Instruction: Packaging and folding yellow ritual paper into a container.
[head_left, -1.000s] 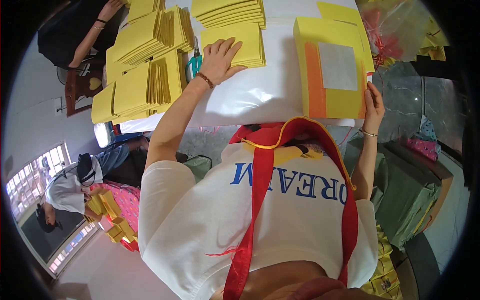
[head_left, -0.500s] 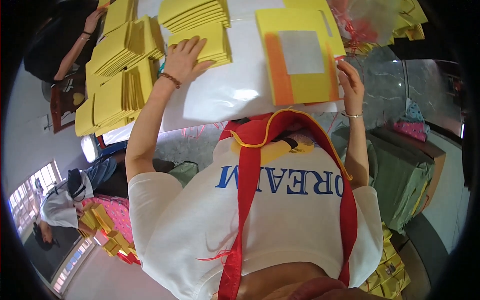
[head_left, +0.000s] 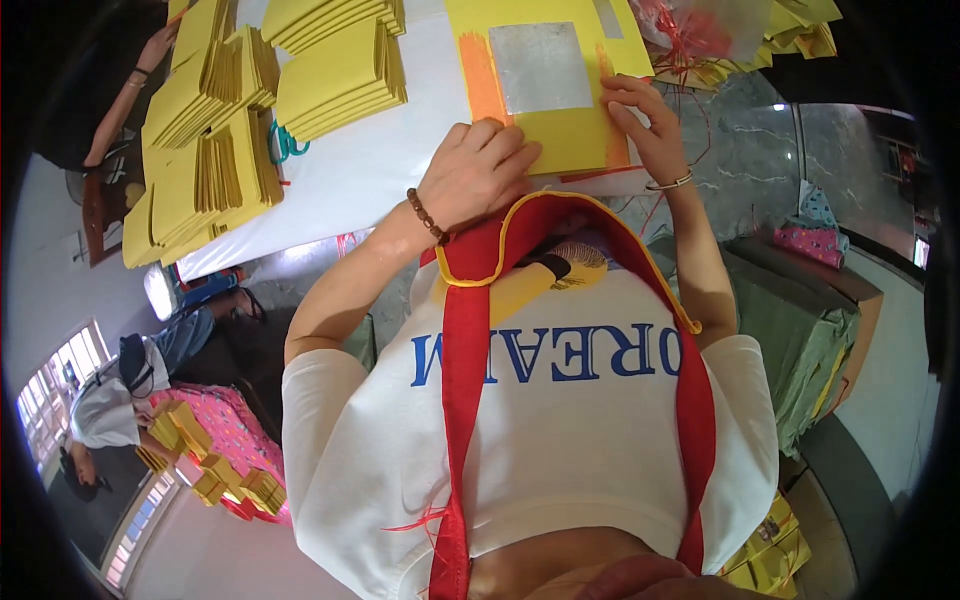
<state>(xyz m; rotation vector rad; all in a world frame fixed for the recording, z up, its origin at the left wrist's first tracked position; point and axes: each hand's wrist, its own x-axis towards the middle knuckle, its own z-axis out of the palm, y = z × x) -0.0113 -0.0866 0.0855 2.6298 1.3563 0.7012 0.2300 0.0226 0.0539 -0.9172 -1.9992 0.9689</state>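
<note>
On the white table surface (head_left: pixel 425 95) in front of me lies a flat yellow paper sheet (head_left: pixel 560 140) with orange bands along its sides. A grey rectangle (head_left: pixel 541 67) sits in its middle. My left hand (head_left: pixel 478 165) is at the sheet's near left corner, fingers bent and pressed together on it; the fingertips are partly hidden. Along the right edge, my right hand (head_left: pixel 648 122) touches the sheet with its fingers apart. Folded yellow paper pieces (head_left: pixel 340 82) stand in a stack to the left of the sheet.
More folded yellow stacks (head_left: pixel 215 180) fill the table's left side, beside teal-handled scissors (head_left: pixel 288 143). A clear bag with red strings (head_left: pixel 690 35) is at the far right. Green-wrapped boxes (head_left: pixel 800 340) stand to my right. Other people work at the left.
My left hand has left the folded stack and come right and nearer, onto the sheet's corner. My right hand has moved left onto the sheet's edge. The whole view has shifted.
</note>
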